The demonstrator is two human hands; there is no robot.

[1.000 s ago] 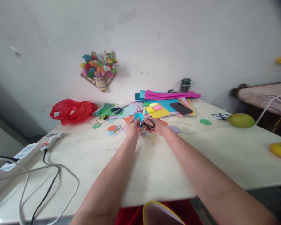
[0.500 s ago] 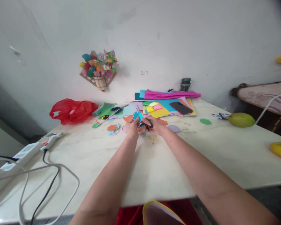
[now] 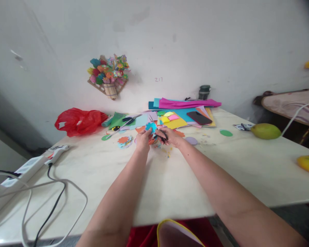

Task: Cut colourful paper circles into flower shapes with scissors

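Between the fingers of my left hand point(image 3: 144, 140) is a blue paper flower point(image 3: 150, 127) with a scalloped edge. My right hand point(image 3: 171, 137) grips black-handled scissors point(image 3: 164, 136), their blades pointing up and left beside the flower's right edge. Whether the blades touch the paper, I cannot tell. Under and around my hands lie orange paper pieces and small scraps point(image 3: 169, 152). Left of my left hand sits a pile of cut paper flowers point(image 3: 125, 141), an orange one on top. A lilac paper circle point(image 3: 191, 140) lies right of my right hand.
Behind my hands are coloured sheets point(image 3: 180, 124), small bright packets point(image 3: 168, 117), a phone point(image 3: 199, 118) and a second pair of scissors point(image 3: 130, 119). A red plastic bag point(image 3: 79, 121) and a power strip point(image 3: 25, 170) with cables are left. A green mango point(image 3: 266, 131) and green circle point(image 3: 226, 133) lie right.
My left hand and the blue flower have shifted slightly left, and the flower has turned to show more of its face. My right hand with the scissors has hardly moved.
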